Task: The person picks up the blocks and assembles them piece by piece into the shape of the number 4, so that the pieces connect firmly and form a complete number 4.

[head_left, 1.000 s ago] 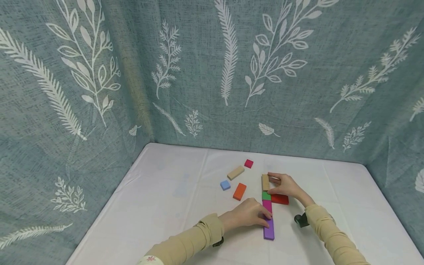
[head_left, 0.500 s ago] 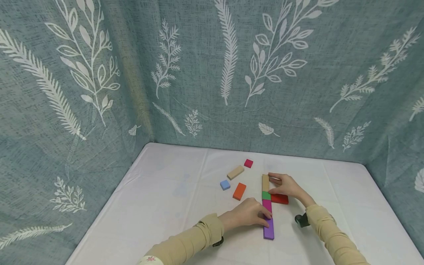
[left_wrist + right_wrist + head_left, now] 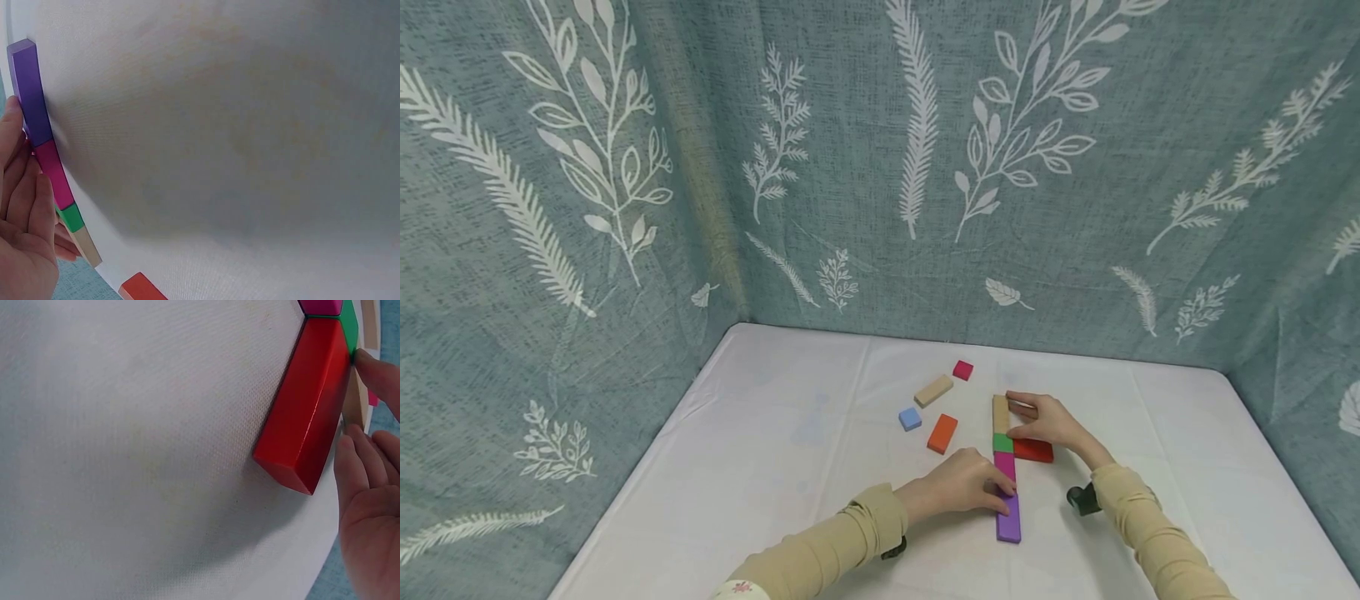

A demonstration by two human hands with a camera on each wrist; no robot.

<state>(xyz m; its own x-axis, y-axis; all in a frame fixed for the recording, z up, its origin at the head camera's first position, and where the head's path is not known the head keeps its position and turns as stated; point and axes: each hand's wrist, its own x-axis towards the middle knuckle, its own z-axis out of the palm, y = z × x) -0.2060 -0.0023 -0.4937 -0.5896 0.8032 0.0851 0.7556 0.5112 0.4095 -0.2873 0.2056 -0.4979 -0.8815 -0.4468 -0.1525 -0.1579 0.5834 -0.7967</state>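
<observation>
A row of wooden blocks runs away from me. Nearest is the purple block (image 3: 1009, 527), then a magenta block (image 3: 1004, 465), a green block (image 3: 1003, 443) and a natural wood block (image 3: 1001, 412). My left hand (image 3: 957, 483) reaches over the row, its thumb on the purple block and its fingers by the magenta one. Along the right side, my right hand (image 3: 1051, 422) touches the row: thumb where green meets wood, fingertips near the wood block's far end. A red block (image 3: 304, 403) juts rightward from the row, beneath that hand.
Left of the row lie loose blocks: an orange one (image 3: 942, 434), a light blue one (image 3: 910, 418), another natural one (image 3: 933, 391) and a small crimson one (image 3: 963, 370). A white cloth covers the table (image 3: 805, 433). Teal curtains (image 3: 880, 167) stand behind it.
The natural wood block at the far end settles very slightly into the row under my right hand. Otherwise both hands and the blocks stay in place.
</observation>
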